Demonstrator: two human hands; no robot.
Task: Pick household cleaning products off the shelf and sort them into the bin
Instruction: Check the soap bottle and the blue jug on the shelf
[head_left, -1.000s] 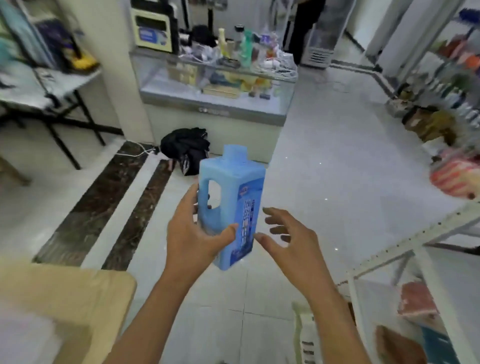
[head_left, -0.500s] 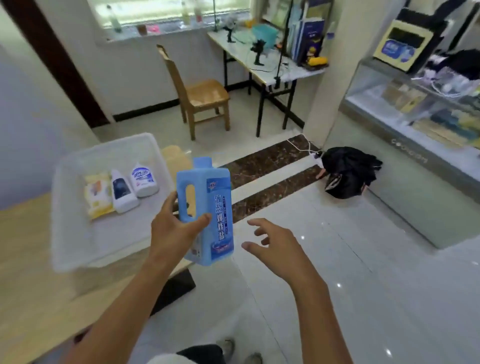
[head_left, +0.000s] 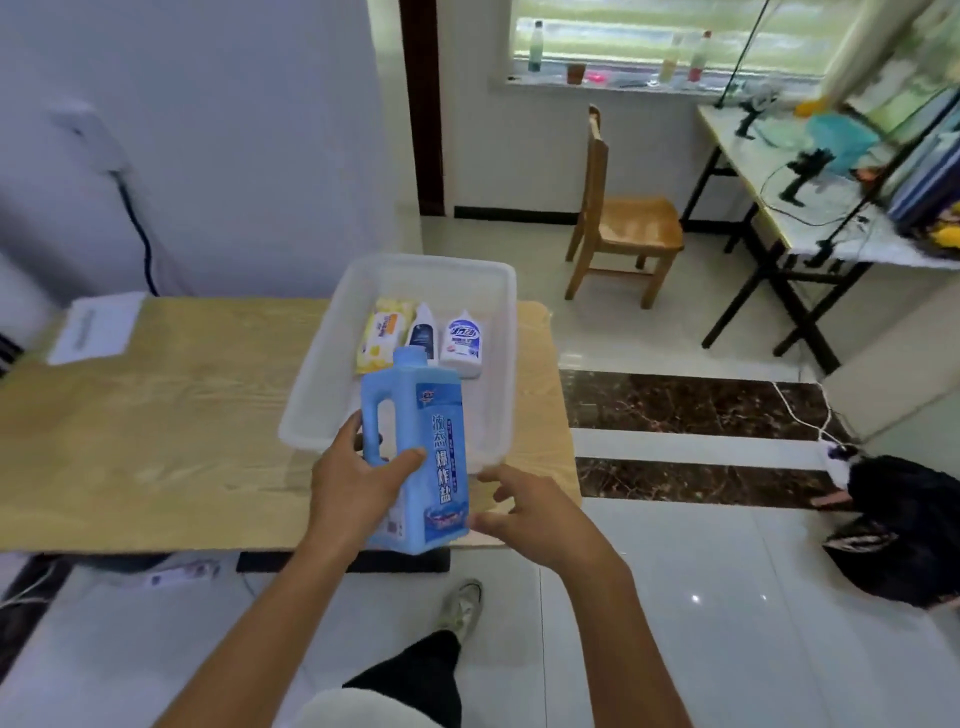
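- The left hand (head_left: 358, 488) grips a blue bottle (head_left: 415, 457) by its lower body, thumb across the front; the bottle stands nearly upright — held in front of the near rim of the clear bin (head_left: 400, 431).
- The right hand (head_left: 540, 514) is beside the bottle, fingers spread and holding nothing.
- The bin rests on a wooden table (head_left: 156, 415); inside lie a yellow pack (head_left: 382, 332), a dark-labelled bottle (head_left: 422, 332) and a white bottle (head_left: 461, 340).

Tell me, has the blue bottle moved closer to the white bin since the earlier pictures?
Yes. The blue bottle, held in the left hand, now overlaps the near rim of the bin; earlier it was away from it.
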